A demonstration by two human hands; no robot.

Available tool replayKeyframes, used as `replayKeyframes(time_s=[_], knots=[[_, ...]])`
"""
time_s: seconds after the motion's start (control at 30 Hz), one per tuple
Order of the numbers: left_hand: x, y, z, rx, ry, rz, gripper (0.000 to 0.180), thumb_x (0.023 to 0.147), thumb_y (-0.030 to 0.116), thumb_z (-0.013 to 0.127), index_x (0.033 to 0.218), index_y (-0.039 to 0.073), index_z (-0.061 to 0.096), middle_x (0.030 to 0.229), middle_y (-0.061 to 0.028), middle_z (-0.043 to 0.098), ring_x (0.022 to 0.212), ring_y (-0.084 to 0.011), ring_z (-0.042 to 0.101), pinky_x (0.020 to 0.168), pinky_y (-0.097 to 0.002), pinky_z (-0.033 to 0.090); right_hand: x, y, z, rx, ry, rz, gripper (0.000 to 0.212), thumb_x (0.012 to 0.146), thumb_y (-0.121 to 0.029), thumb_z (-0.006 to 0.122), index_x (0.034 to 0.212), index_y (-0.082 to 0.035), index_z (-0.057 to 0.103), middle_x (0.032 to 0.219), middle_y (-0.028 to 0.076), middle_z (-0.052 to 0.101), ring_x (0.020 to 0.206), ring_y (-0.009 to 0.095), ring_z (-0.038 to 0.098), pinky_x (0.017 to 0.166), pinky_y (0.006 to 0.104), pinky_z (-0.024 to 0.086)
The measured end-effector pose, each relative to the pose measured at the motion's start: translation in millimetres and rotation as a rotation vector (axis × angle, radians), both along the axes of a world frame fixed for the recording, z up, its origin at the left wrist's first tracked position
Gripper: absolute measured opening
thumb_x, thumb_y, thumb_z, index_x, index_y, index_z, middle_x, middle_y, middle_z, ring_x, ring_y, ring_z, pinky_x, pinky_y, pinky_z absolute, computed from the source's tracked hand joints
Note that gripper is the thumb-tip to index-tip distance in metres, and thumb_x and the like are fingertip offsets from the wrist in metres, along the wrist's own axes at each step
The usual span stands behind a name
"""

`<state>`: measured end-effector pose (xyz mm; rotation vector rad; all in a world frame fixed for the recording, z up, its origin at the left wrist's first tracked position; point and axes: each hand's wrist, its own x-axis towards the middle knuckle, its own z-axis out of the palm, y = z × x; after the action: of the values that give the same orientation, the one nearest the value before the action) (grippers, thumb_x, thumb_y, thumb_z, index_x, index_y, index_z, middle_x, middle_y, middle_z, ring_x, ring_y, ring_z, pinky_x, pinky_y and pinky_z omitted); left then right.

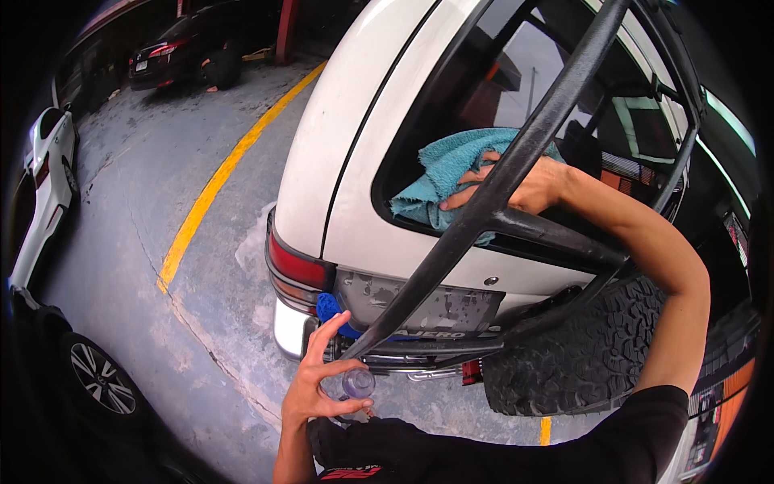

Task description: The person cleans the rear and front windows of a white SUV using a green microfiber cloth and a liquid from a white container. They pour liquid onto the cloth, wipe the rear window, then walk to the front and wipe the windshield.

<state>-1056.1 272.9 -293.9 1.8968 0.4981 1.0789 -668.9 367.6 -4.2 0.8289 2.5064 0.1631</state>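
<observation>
in the head view, the left hand [309,382] has its grip narrowed on a small clear container [358,382] — the right hand [538,187] (partly behind the black bar [564,89]) spreads over a teal cloth [455,165] against the white car's rear window [500,89]; whether it clutches, i can't tell.

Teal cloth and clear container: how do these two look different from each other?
The teal cloth is opaque and fuzzy, while the clear container is see-through and smooth-looking. The cloth is bunched into folds; the container is round. The cloth lies against the vehicle's window under the right hand, whereas the left hand holds the container away from it. Both are in contact with a hand.
</observation>
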Motion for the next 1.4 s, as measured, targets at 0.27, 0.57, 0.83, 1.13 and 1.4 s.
replayKeyframes(time_s=[0.27, 0.57, 0.83, 1.13, 1.4], knots=[[6, 2, 14, 0.006, 0.013, -0.022, 0.05, 0.049, 0.031, 0.095, 0.094, 0.01, 0.084, 0.158, -0.0259, 0.042, 0.147, -0.0426, 0.038, 0.116, -0.0527, 0.034, 156, 2, 118, 1.186, 0.442, -0.12, 0.055, 0.098, -0.028, 0.059, 0.151, -0.016, 0.053, 0.166, 0.004, 0.038, 0.158, 0.031, 0.022, 0.127, 0.0497, 0.016], [-57, -18, 0, -0.006, 0.086, 0.038, 0.049, 0.052, 0.034, 0.094, 0.091, 0.006, 0.082, 0.159, -0.0289, 0.038, 0.148, -0.0436, 0.037, 0.114, -0.06, 0.034, 251, 17, 109, 1.748, 1.081, -1.22, 0.071, 0.102, -0.055, 0.045, 0.16, -0.015, 0.036, 0.169, 0.014, 0.027, 0.156, 0.043, 0.018, 0.123, 0.061, 0.022], [-106, -9, -7, 0.002, 0.137, -0.015, 0.05, 0.052, 0.035, 0.095, 0.091, 0.006, 0.082, 0.159, -0.0287, 0.038, 0.148, -0.0442, 0.037, 0.114, -0.0602, 0.035, 221, -26, 29, 1.7, 2.511, -1.714, 0.079, 0.092, -0.052, 0.065, 0.157, -0.016, 0.037, 0.162, 0.013, 0.031, 0.146, 0.042, 0.027, 0.115, 0.0543, 0.025], [-103, 15, 11, 0.065, 0.13, -0.262, 0.049, 0.053, 0.033, 0.094, 0.092, 0.007, 0.082, 0.158, -0.0264, 0.04, 0.148, -0.0428, 0.037, 0.112, -0.0594, 0.038, 82, -60, 6, 0.446, 1.448, -1.892, 0.025, 0.099, -0.018, 0.048, 0.111, 0.0, 0.062, 0.097, 0.018, 0.061, 0.074, 0.03, 0.059, 0.057, 0.0478, 0.046], [-45, -13, 39, 0.053, 0.095, -0.671, 0.048, 0.055, 0.023, 0.095, 0.096, 0.002, 0.081, 0.143, -0.0246, 0.058, 0.133, -0.037, 0.057, 0.104, -0.051, 0.049, 36, -137, 0, 0.475, 2.739, -0.632, 0.022, 0.103, -0.009, 0.051, 0.112, 0.009, 0.059, 0.105, 0.017, 0.068, 0.093, 0.029, 0.071, 0.091, 0.0465, 0.059]])
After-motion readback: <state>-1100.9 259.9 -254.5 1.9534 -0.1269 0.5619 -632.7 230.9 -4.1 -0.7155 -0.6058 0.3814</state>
